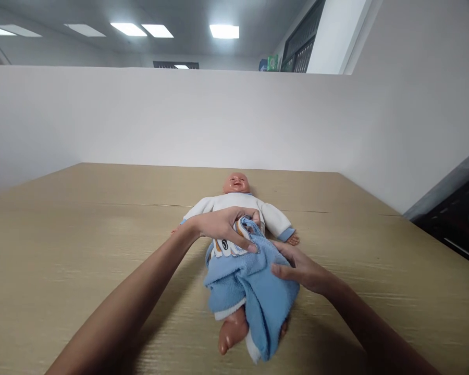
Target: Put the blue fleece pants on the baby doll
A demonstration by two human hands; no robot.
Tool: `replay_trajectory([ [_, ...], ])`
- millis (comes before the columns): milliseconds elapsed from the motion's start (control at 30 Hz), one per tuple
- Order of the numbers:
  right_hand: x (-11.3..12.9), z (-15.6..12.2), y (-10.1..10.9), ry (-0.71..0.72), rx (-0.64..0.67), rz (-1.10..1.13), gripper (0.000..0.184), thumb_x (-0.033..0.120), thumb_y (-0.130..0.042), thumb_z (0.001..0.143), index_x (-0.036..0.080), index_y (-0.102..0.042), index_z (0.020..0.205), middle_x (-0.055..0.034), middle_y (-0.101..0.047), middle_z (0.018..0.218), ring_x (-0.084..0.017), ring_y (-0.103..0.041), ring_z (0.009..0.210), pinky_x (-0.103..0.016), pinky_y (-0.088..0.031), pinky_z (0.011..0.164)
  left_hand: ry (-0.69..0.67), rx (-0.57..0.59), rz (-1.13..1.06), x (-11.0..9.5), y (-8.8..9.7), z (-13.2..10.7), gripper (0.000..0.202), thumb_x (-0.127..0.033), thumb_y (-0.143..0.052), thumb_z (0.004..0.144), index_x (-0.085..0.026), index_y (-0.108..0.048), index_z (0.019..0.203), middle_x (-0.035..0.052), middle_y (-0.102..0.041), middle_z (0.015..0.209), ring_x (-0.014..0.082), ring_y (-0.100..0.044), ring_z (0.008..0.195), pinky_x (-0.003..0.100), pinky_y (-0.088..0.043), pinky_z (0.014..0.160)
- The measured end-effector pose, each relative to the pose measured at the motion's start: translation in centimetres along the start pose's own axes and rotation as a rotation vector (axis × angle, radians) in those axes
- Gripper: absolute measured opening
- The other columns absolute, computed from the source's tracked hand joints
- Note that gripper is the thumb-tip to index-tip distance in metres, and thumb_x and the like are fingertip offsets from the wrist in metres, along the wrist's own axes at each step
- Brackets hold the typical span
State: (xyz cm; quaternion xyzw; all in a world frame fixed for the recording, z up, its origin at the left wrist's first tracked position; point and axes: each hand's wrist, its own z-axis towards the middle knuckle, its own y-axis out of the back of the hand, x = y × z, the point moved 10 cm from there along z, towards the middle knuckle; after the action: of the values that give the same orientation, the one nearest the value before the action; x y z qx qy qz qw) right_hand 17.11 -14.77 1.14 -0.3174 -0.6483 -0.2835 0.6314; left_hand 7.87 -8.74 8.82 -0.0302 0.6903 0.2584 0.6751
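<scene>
A baby doll point(236, 183) lies on its back on the table, head away from me and feet toward me. It wears a white top point(276, 217) with blue cuffs. Light-blue fleecy cloth point(271, 291), a garment with a printed white patch, is bunched over its belly and legs. My left hand point(232, 226) grips the upper edge of this garment, thumb on the outside. Lower on the right, my right hand point(295, 265) pinches the same cloth at its side. One bare doll foot point(230, 333) sticks out below; the other leg is mostly covered.
The wooden table point(82, 250) spreads wide around the doll, with a seam across it. A low white wall point(180, 120) stands behind the far edge. At the right edge is a dark object point(457, 219) that I cannot make out.
</scene>
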Motion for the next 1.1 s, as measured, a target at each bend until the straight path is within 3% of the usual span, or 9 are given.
replay_trajectory([
  [167,0.6,-0.4,1.1,0.11,-0.13,0.106,0.064,0.036,-0.09,0.079,0.027,-0.054,0.132,-0.0022,-0.064,0.114,-0.018,-0.062,0.099,-0.027,-0.051,0.086,-0.019,0.104,-0.061,-0.3,-1.4,0.3,0.058,-0.032,-0.096,0.065,-0.02,-0.064,0.111,0.0015,-0.064,0.102,0.0166,-0.062,0.096,0.027,-0.05,0.087],
  [300,1.4,-1.0,2.7,0.236,-0.265,0.153,0.045,0.03,-0.091,0.076,0.026,-0.056,0.104,0.0038,-0.059,0.092,-0.012,-0.057,0.081,-0.021,-0.05,0.074,0.175,0.288,0.013,2.5,-3.0,-0.2,0.049,-0.043,-0.095,0.068,-0.02,-0.071,0.105,0.0006,-0.07,0.093,0.0177,-0.064,0.085,0.027,-0.054,0.074],
  [467,0.0,-1.0,0.1,-0.025,0.017,0.057,0.059,0.045,-0.086,0.083,0.023,-0.059,0.13,-0.0057,-0.067,0.117,-0.022,-0.065,0.107,-0.031,-0.055,0.091,0.149,0.264,0.021,2.8,-2.5,-0.3,0.037,-0.045,-0.085,0.08,-0.018,-0.068,0.098,-0.0005,-0.064,0.086,0.0153,-0.059,0.08,0.024,-0.049,0.071],
  [533,-0.4,-1.4,-0.8,-0.09,0.101,0.029,0.056,0.048,-0.085,0.084,0.02,-0.065,0.127,-0.0066,-0.07,0.116,-0.022,-0.067,0.103,-0.031,-0.055,0.09,0.095,0.232,0.048,2.2,-2.3,-0.1,0.035,-0.047,-0.079,0.086,-0.017,-0.067,0.101,-0.0004,-0.062,0.086,0.0146,-0.056,0.082,0.023,-0.047,0.071],
  [633,-0.3,-1.3,-0.5,-0.083,0.044,0.028,0.047,0.049,-0.082,0.087,0.02,-0.07,0.122,-0.0055,-0.072,0.111,-0.02,-0.068,0.098,-0.029,-0.056,0.086,0.105,0.236,0.044,2.2,-2.4,-0.1,0.037,-0.05,-0.076,0.089,-0.018,-0.068,0.107,0.0009,-0.066,0.094,0.0162,-0.06,0.088,0.023,-0.05,0.077],
  [767,0.0,-1.0,1.4,-0.013,-0.172,0.106,0.051,0.057,-0.069,0.096,0.023,-0.065,0.135,-0.0064,-0.072,0.119,-0.019,-0.069,0.104,-0.03,-0.055,0.094,0.216,0.418,0.042,3.5,-3.9,-1.0,0.043,-0.048,-0.089,0.075,-0.018,-0.072,0.102,0.0017,-0.073,0.096,0.0208,-0.066,0.088,0.029,-0.055,0.081],
  [833,-0.4,-1.0,1.6,-0.057,-0.189,0.076,0.054,0.059,-0.064,0.099,0.022,-0.063,0.138,-0.0078,-0.072,0.122,-0.02,-0.069,0.107,-0.032,-0.055,0.097,0.216,0.468,0.059,3.8,-4.2,-1.3,0.042,-0.045,-0.091,0.073,-0.017,-0.074,0.1,0.002,-0.075,0.095,0.0211,-0.066,0.087,0.03,-0.056,0.082],
  [1033,-0.4,-2.5,-3.1,-0.189,0.298,-0.158,0.063,0.051,-0.086,0.081,0.019,-0.07,0.133,-0.009,-0.075,0.114,-0.027,-0.07,0.109,-0.039,-0.059,0.097,0.066,0.337,0.027,2.3,-3.1,-0.2,0.03,-0.037,-0.083,0.084,-0.016,-0.071,0.102,0.0003,-0.074,0.102,0.0155,-0.065,0.092,0.022,-0.053,0.085],
  [1100,0.1,-2.6,-3.4,-0.148,0.309,-0.137,0.064,0.047,-0.087,0.081,0.018,-0.069,0.134,-0.008,-0.075,0.106,-0.026,-0.071,0.105,-0.038,-0.06,0.094,0.069,0.325,0.019,2.3,-3.1,-0.1,0.033,-0.037,-0.086,0.081,-0.016,-0.072,0.102,0.0,-0.074,0.1,0.0161,-0.066,0.093,0.021,-0.053,0.085],
])
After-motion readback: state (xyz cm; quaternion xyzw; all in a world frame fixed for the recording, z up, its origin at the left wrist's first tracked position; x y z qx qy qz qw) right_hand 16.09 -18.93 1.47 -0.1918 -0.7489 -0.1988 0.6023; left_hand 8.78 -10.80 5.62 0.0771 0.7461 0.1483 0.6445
